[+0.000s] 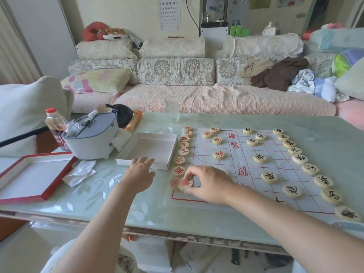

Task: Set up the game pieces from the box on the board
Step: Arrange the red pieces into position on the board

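A white paper board (pixel 246 192) with red grid lines lies on the table. Several round wooden pieces stand on it: red-lettered ones along its left edge, black-lettered ones along its right. My right hand (pixel 206 184) pinches a red-lettered piece (pixel 186 184) at the board's near left corner, next to another red piece (pixel 175 182). My left hand (pixel 140 172) hovers with relaxed fingers by the near edge of the white box (pixel 136 162), which shows no pieces inside.
A red-rimmed box lid (pixel 45 196) lies at the left. A grey pot-shaped container (pixel 92 142), a bottle (pixel 56 125), a glass (pixel 172 109), crumpled paper (pixel 80 172) and a black pouch (pixel 122 115) stand behind. A sofa runs beyond the table's far edge.
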{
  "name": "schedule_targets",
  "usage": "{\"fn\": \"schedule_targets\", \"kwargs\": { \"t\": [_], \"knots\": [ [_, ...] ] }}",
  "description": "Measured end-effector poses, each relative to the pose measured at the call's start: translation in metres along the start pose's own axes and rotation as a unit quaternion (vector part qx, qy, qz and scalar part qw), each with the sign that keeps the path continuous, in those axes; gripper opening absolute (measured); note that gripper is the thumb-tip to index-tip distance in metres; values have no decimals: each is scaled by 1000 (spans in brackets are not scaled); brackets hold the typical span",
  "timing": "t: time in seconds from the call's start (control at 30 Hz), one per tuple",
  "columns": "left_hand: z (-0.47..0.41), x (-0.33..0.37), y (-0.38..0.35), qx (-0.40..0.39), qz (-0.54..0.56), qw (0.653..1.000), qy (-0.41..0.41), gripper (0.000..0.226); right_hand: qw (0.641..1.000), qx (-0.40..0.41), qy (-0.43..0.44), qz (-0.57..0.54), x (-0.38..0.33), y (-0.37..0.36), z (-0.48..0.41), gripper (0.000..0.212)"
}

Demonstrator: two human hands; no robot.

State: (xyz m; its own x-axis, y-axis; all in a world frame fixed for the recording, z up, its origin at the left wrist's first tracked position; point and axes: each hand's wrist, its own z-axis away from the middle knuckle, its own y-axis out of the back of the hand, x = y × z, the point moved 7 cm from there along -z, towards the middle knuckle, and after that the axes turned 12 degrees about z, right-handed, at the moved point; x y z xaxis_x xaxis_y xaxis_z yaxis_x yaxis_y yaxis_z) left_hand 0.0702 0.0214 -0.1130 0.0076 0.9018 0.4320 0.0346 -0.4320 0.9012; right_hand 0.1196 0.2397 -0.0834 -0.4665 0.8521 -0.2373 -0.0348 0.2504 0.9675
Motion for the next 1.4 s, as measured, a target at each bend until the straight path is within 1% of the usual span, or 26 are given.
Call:
{"fn": "schedule_targets", "kwargs": {
  "t": [0.07, 0.13, 0.23, 0.33, 0.4, 0.43, 0.5, 0.67, 0.77, 0.83, 0.9, 0.97, 1.03, 1.1, 1.23, 1.4],
  "knots": [
    [-2, -2, -5, -20, 14, 1000, 1, 54, 1000, -4, 12, 12, -7, -7, 0, 31],
    [-1, 2, -4, -7, 23, 1000, -7, 53, 1000, -1, 20, 23, -14, -13, 0, 34],
    [6, 13, 0, 24, 39, 998, -38, 50, 999, 26, 27, 18, -24, -22, -3, 36],
    [21, 31, 5, 51, 69, 991, -101, 37, 998, 56, 16, 19, -31, -29, -4, 41],
    [30, 40, 5, 19, 109, 986, -127, 25, 998, 46, 11, 49, -33, -37, -3, 41],
    [35, 41, 4, -10, 133, 983, -124, 21, 997, 37, 11, 65, -34, -40, -3, 41],
    [42, 39, 1, -55, 158, 980, -109, 21, 997, 25, 10, 78, -34, -43, -2, 41],
    [52, 31, -4, -98, 131, 983, -84, 18, 999, 6, -4, 32, -28, -33, -2, 38],
    [57, 32, -9, -123, 127, 981, -78, 25, 1000, 6, -13, 14, -21, -30, 0, 28],
    [59, 33, -11, -128, 119, 982, -78, 29, 1000, -11, -18, -1, -19, -34, 0, 29],
    [58, 36, -9, -112, 113, 984, -82, 30, 999, -37, -18, -16, -19, -39, -1, 29],
    [55, 40, -6, -94, 121, 985, -84, 26, 998, -52, -18, -24, -17, -37, -2, 27],
    [52, 46, -3, -80, 131, 984, -90, 22, 998, -46, -15, -42, -12, -25, -1, 26],
    [49, 57, -3, -66, 134, 983, -109, 17, 998, -28, -25, -59, 2, -6, 2, 23],
    [51, 91, -13, -49, 149, 973, -172, 10, 995, -5, -81, -66, 54, 25, 19, 18],
    [60, 135, -39, -68, 138, 956, -251, 15, 991, -37, -95, -87, 84, 19, 45, 28]
  ]
}}
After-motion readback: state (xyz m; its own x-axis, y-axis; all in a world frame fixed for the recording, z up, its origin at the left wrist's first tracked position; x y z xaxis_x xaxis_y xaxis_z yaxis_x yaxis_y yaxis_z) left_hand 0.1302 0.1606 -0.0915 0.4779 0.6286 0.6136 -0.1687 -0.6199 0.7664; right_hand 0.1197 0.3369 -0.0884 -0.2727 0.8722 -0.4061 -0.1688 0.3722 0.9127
